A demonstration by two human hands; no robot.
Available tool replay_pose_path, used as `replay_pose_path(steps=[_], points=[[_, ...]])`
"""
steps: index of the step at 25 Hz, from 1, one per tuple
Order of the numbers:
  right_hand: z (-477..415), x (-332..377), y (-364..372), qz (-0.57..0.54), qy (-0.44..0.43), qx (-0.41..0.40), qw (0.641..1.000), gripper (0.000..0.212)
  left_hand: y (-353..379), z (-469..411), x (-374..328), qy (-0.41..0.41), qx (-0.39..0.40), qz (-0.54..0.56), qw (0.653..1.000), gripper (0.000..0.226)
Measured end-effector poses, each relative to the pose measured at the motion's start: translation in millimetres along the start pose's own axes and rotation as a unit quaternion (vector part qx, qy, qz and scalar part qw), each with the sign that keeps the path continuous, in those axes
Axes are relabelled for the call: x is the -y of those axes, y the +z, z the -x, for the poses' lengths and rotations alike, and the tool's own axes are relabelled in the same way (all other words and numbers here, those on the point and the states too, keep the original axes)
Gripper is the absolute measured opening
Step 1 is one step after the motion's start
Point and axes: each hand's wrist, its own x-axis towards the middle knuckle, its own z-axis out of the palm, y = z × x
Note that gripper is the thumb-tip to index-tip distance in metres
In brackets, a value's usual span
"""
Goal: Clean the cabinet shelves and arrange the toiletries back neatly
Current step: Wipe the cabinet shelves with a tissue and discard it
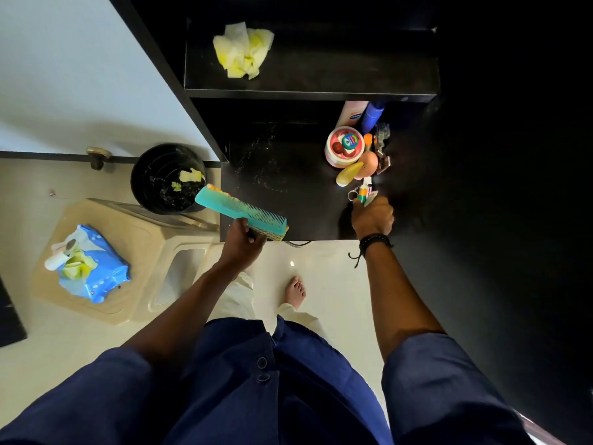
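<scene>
Gripping a teal comb [241, 211], the left hand [243, 239] has its fingers curled tight around the spine near one end, so the comb juts out over the front left edge of the lower shelf [288, 194], teeth facing the person. A second, orange comb seems to lie under the teal one, only its tips showing; I cannot tell if it is held separately.

The right hand [372, 217] is closed around a small tube [365, 191] with a key ring [352, 194] beside it, the fingers wrapped from below and hidden by the back of the hand. It sits at the right front of the lower shelf, just before the cluster of toiletries: a pink round jar [345, 146], a yellow bottle [348, 174], an orange egg-shaped item [369, 162], a blue bottle [372, 115] and a pale tube behind it.

White specks dot the bare middle of the lower shelf. On the upper shelf [321, 72] lies a crumpled yellowish wipe [242, 49]. Left of the cabinet stands a black bin [167, 178], and a blue wipes pack [93, 268] rests on a beige stool [134, 239].
</scene>
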Motion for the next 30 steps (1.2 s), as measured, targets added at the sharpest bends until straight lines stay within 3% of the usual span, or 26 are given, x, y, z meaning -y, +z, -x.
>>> replay_pose_path(steps=[3,7,18,21,24,27,30], points=[[-7.0,4.1,3.7,0.092,-0.090,-0.006,0.992,0.035,4.7,3.5,3.7,0.009,-0.006,-0.003,1.000,0.042],[-18.8,9.0,9.6,0.145,-0.137,-0.020,0.980,0.025,7.6,8.4,0.8,0.020,-0.004,0.009,1.000,0.044],[-5.3,-14.8,12.1,0.040,-0.165,-0.031,0.985,0.037,9.3,1.6,8.3,0.009,0.002,-0.011,1.000,0.045],[5.2,-14.9,16.3,0.025,-0.238,-0.073,0.968,0.037,7.5,-1.2,15.8,0.025,-0.031,-0.045,0.998,0.050],[30.4,-1.1,36.3,-0.019,-0.286,0.028,0.958,0.039,-1.1,-8.0,19.9,0.030,-0.121,-0.134,0.983,0.063],[56.6,11.2,66.1,-0.055,-0.210,0.135,0.967,0.033,-19.3,-21.9,12.7,0.002,-0.165,-0.164,0.973,0.073],[74.6,14.7,88.3,-0.071,-0.144,0.151,0.975,0.024,-42.5,-44.0,9.8,-0.034,-0.158,-0.182,0.970,0.076]])
